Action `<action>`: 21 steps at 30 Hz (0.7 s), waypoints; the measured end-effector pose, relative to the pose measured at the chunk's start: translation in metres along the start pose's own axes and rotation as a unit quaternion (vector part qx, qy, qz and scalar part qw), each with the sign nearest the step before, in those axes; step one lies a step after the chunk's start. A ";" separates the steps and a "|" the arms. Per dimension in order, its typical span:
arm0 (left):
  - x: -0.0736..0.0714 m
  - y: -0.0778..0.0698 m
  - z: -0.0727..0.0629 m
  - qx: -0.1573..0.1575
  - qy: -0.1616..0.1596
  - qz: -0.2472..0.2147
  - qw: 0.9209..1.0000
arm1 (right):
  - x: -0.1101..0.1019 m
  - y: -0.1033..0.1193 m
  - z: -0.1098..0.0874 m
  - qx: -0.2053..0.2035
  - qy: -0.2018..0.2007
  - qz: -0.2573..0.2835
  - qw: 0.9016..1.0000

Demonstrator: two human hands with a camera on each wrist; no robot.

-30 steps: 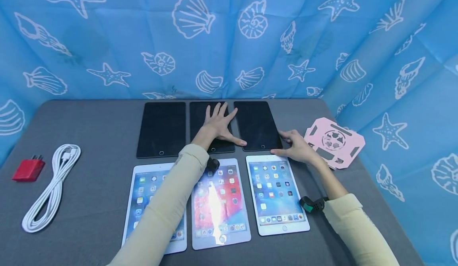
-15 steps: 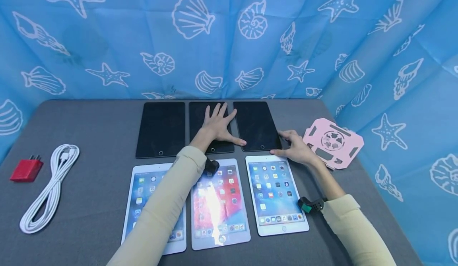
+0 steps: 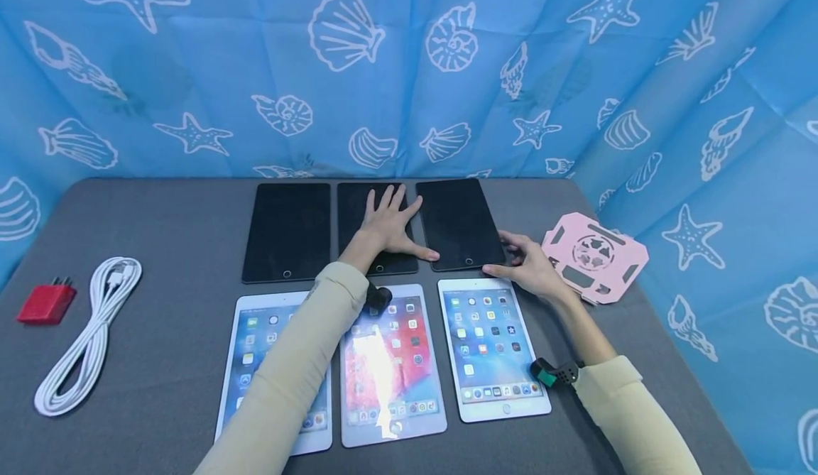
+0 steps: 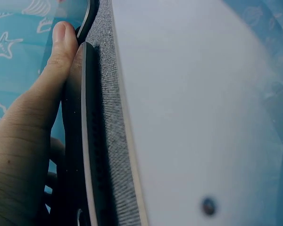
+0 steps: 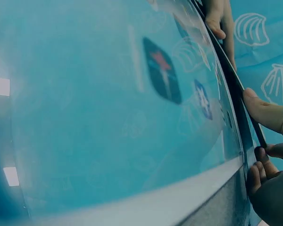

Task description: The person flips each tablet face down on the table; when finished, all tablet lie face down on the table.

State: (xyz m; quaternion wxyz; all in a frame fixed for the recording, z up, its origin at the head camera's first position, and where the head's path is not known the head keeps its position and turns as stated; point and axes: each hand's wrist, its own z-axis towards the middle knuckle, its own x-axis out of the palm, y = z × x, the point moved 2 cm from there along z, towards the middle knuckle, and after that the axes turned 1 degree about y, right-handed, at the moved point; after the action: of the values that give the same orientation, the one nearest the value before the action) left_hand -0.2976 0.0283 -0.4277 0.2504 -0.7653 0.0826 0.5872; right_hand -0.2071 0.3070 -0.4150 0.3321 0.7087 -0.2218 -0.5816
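Note:
Three black-screened tablets lie in a back row. My left hand (image 3: 386, 226) rests spread over the middle black tablet (image 3: 349, 212), its thumb reaching the gap beside the right one. With thumb and fingers my right hand (image 3: 532, 265) pinches the near right corner of the right black tablet (image 3: 456, 219). In the right wrist view the thumb of the right hand (image 5: 271, 117) lies on that tablet's edge, other fingers curled just below. The left black tablet (image 3: 290, 230) is untouched. A white tablet (image 3: 492, 347) with a lit screen lies just in front of the right hand.
Two more lit white tablets, a middle one (image 3: 393, 361) and a left one (image 3: 252, 340), lie in front, partly under my left sleeve. A pink cut-out stand (image 3: 594, 256) is at right. A coiled white cable (image 3: 96, 340) and red charger plug (image 3: 47, 303) lie at left.
The right black tablet has turned slightly, its far edge a little higher in view and its near right corner shifted a bit right with my right hand. My left hand has stayed in place.

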 end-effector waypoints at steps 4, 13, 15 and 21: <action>0.000 0.000 0.000 -0.001 0.001 0.000 1.000 | 0.002 0.003 -0.003 0.008 -0.002 0.029 1.000; 0.001 0.000 0.001 0.001 0.000 -0.001 1.000 | 0.003 0.010 -0.004 -0.033 -0.041 0.106 0.993; 0.001 0.000 0.001 0.000 0.003 -0.001 1.000 | 0.003 0.012 -0.004 -0.045 -0.045 0.119 0.991; -0.001 -0.004 0.001 0.010 0.007 -0.002 1.000 | 0.001 0.017 -0.004 -0.066 -0.039 0.150 0.986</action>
State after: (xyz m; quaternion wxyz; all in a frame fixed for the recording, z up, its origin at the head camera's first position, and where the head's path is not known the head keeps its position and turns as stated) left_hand -0.2968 0.0317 -0.4260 0.2587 -0.7672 0.0883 0.5803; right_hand -0.2019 0.2960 -0.4028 0.4527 0.6207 -0.2997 -0.5657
